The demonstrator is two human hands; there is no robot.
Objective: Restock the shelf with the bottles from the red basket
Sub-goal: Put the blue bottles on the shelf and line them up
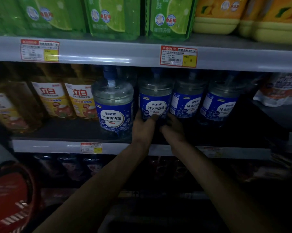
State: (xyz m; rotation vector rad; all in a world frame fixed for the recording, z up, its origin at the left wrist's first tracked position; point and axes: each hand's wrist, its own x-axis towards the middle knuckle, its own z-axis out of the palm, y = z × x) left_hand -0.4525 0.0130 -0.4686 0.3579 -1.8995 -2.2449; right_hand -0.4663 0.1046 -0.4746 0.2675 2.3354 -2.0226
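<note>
Four clear detergent bottles (187,106) with blue labels stand in a row on the middle shelf (62,129). The second from the left, the held bottle (155,100), is the one being dealt with. It stands upright, set further back than the front bottle (114,105) just to its left. The third bottle (188,100) is close beside it on its right, and a fourth bottle (221,105) comes beyond that.

The left hand (144,127) grips the held bottle low on its left side, with the thumb (154,117) laid across the bottom of the label. The right hand (173,129) reaches in at the held bottle's lower right, by its base. The shadow there is too deep to say whether its fingers close on the bottle or only rest against it.

Judging from this, the step is placing: the held bottle is on the shelf board or very nearly so, being settled into line. The next move would call for letting go without tipping it against its neighbours. After that comes going down for another from the red basket (10,195), which sits well below and to the left of the held bottle; what it contains is not readable.

Further left of the held bottle are yellow-labelled bottles (51,98). Above it are green pouches (111,15) and a price tag (178,56).
</note>
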